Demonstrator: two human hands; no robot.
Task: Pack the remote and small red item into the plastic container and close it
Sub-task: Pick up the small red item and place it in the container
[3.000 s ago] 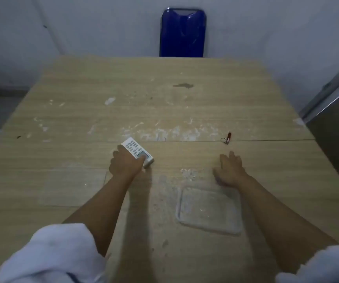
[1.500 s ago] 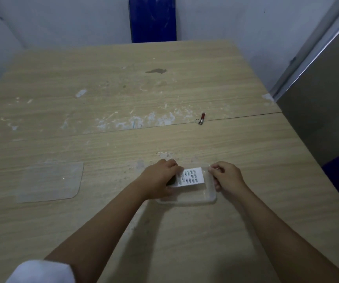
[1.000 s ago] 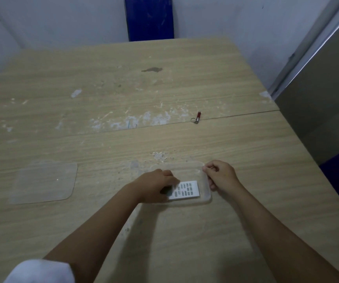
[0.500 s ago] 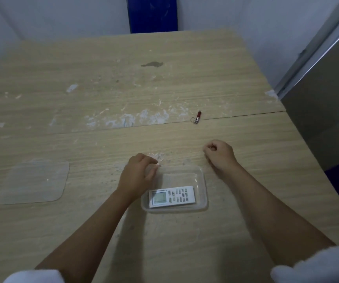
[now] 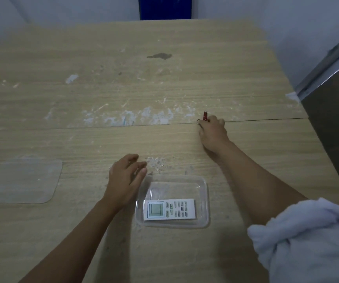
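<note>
A white remote (image 5: 169,209) lies flat inside the clear plastic container (image 5: 205,203), screen to the left. The container stands open near the table's front. Its clear lid (image 5: 21,180) lies flat far to the left. The small red item (image 5: 205,115) with a metal ring lies on the table's seam, beyond the container. My right hand (image 5: 213,132) is stretched out to it, fingertips pinched on its near end. My left hand (image 5: 126,178) hovers with fingers apart at the container's far left corner and holds nothing.
The wooden table (image 5: 164,88) has white scuffs and a dark stain further back. A blue chair (image 5: 164,7) stands behind its far edge. A grey metal cabinet (image 5: 338,123) stands close along the right side.
My left hand set the remote in the container and let go. My right hand left the container's rim and reached forward to the red item.
</note>
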